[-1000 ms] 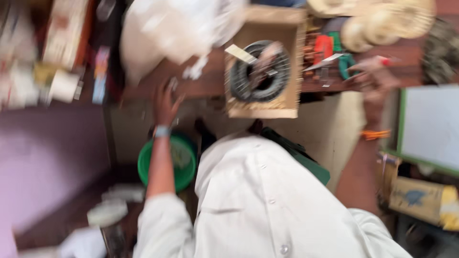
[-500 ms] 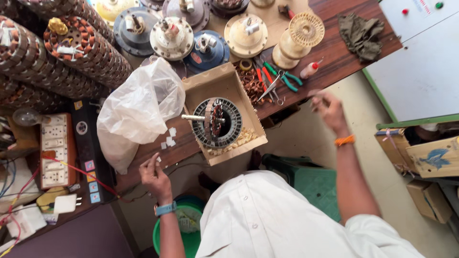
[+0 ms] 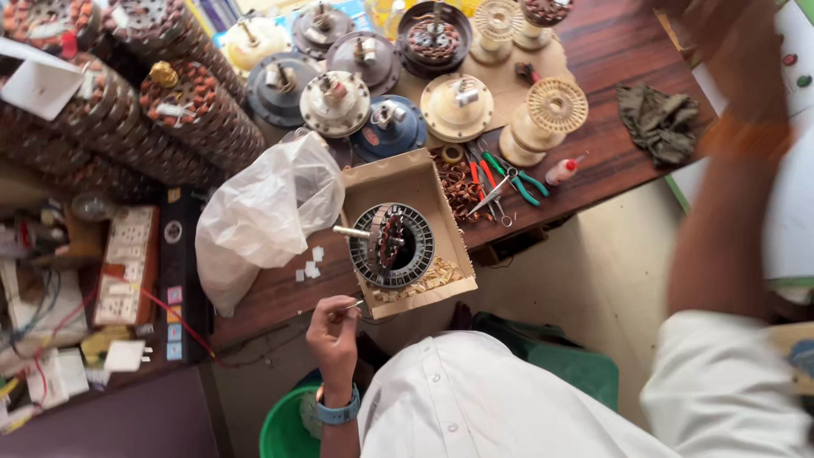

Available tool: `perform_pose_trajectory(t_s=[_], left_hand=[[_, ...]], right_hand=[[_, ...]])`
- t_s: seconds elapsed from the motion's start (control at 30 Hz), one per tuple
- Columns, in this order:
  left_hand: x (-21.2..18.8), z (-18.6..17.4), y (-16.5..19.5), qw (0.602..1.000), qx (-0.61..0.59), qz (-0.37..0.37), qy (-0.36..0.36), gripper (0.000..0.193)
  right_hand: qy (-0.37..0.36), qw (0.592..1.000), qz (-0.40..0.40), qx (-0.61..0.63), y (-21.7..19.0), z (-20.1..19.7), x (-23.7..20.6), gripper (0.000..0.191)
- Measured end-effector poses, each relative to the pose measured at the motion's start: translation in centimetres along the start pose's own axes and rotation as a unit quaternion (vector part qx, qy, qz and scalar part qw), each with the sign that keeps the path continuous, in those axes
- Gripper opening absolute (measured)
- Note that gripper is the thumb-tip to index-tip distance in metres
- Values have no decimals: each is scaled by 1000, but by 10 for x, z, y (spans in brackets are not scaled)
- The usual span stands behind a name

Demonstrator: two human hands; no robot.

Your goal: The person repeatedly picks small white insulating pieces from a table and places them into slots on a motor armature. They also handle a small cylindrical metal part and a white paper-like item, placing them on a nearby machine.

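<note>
Head view, left hand (image 3: 333,332) pinching thin wire (image 3: 354,306), right hand (image 3: 721,25) raised (blurred)

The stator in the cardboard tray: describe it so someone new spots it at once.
On the wooden workbench, find the shallow cardboard tray at the near edge, beside the white plastic bag. The stator lies in it: a grey slotted ring with a dark wound core and a protruding shaft, unlike the capped motors behind.
</note>
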State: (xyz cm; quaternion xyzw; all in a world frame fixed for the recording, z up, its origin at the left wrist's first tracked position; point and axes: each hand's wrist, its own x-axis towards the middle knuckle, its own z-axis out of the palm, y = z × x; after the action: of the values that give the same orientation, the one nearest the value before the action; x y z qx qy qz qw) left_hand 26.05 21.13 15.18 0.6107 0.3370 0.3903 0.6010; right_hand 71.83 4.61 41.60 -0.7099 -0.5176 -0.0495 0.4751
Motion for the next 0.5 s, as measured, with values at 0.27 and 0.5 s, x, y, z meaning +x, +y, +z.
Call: perform_pose_trajectory(t_s=[0.27, 0.5], left_hand=[[1, 36, 25, 996, 64, 44, -33, 8], [8, 58, 12, 988, -108, -97, -59, 7]], right_hand=[[-294, 924, 43, 241, -71, 253, -167, 35], [-113, 945, 105, 289, -66, 273, -202, 16]])
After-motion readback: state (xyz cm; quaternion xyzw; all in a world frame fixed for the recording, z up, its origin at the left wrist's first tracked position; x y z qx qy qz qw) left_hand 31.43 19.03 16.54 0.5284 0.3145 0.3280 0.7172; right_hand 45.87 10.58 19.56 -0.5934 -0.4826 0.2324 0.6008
